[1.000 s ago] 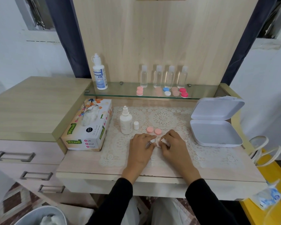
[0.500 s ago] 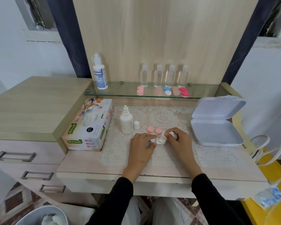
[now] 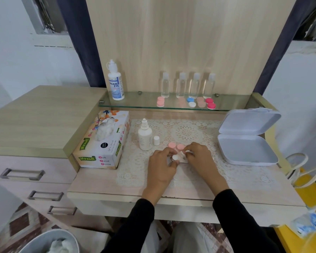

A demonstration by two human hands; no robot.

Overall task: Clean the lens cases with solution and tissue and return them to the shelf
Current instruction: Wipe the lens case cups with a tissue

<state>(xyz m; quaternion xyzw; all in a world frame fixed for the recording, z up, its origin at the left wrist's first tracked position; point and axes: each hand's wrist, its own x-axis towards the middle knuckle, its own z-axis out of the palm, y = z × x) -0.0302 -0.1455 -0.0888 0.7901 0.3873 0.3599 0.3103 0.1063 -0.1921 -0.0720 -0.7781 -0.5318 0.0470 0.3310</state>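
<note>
Just forward of the middle of the surface (image 3: 98,187), the left hand (image 3: 161,167) curls its fingers and thumb round a white plastic lens case (image 3: 179,158). Its grip is clamped on the case's left end, where one round white well shows between the fingertips. The right hand (image 3: 202,161) meets it from the other side, its grip closed in a pinch on a small white wad of tissue (image 3: 189,152) held at the case's right end. The case sits low over a cream lace mat (image 3: 186,132); whether it touches the mat cannot be told. Both wrists come over the front edge in black sleeves.

Just behind the hands, two round pink caps (image 3: 171,145) lie side by side on the mat. Toward the left edge from them stands a white dropper bottle (image 3: 145,137), upright with its nozzle bare, and a small white cap (image 3: 156,140) stands just beside it. A cardboard tissue box (image 3: 102,143) printed "Mysoft" lies along the left edge, a tissue tufting from its slot. Near the right edge a white hinged plastic box (image 3: 248,143) sits open, lid tipped back.

Above the back edge runs a glass shelf (image 3: 232,104). At its left end stands a white bottle labelled "Dream Eye" (image 3: 115,83). Further right, four clear small bottles (image 3: 181,85) stand in a row against the wooden back panel. In front of them lie a pink lens case (image 3: 160,102), a pale pink lens case (image 3: 181,102), a blue-and-white lens case (image 3: 191,102), a beige lens case (image 3: 200,102) and a magenta lens case (image 3: 210,103).

Below the front left corner, a grey bin (image 3: 35,241) holds crumpled white tissue.
</note>
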